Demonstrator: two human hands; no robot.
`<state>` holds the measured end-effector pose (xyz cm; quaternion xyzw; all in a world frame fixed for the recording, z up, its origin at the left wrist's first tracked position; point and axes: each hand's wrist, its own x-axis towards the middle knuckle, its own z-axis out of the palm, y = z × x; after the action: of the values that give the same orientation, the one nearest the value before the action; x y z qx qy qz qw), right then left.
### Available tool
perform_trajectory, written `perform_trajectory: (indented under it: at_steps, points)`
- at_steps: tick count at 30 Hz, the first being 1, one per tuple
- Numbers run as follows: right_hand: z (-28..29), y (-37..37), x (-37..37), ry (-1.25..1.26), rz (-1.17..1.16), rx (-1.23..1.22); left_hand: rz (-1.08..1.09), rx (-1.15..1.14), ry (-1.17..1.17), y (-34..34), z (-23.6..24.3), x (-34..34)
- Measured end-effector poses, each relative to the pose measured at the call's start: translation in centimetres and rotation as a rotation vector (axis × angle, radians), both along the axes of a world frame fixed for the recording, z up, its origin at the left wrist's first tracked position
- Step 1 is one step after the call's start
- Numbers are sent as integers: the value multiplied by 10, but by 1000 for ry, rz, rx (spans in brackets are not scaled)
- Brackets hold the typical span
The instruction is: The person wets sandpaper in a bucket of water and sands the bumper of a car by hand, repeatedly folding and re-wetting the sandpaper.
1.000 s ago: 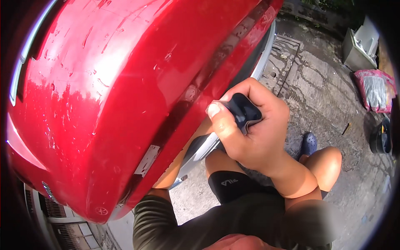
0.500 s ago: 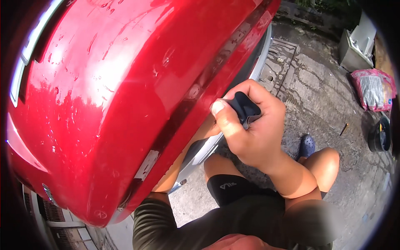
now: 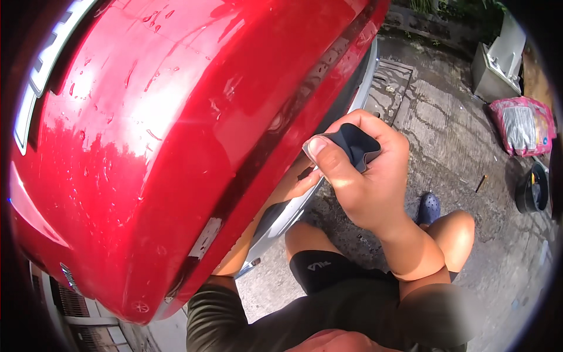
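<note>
plainly, one right hand (image 3: 375,183) pinches one dark sheet (image 3: 359,144); one left hand (image 3: 305,184), grip unclear.

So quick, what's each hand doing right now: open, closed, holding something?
Left hand: partly hidden by the red panel; open or closed cannot be told.
Right hand: closed, holding a dark folded sheet.

Concrete ground (image 3: 440,129) and greenery (image 3: 423,6) show an outdoor yard.
</note>
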<state>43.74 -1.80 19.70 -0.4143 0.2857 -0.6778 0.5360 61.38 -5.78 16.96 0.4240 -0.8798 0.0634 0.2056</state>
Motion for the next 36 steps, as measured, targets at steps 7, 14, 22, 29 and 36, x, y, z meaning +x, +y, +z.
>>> perform_trajectory:
  at_steps: [7,14,22,29,36]
  points:
    - [-4,2,8,31,16,9,-1,38,31,0,-4,-1]
    - [-8,-2,8,101,-27,-24,-68,40,173,0,1,-2]
    - [-5,-2,7,134,-26,-21,53,156,-101,2,1,9]
    - [-6,6,9,235,-52,-190,46,132,-95,3,3,11]
    - [-9,9,10,323,-90,-332,49,117,-121,-2,-2,13]
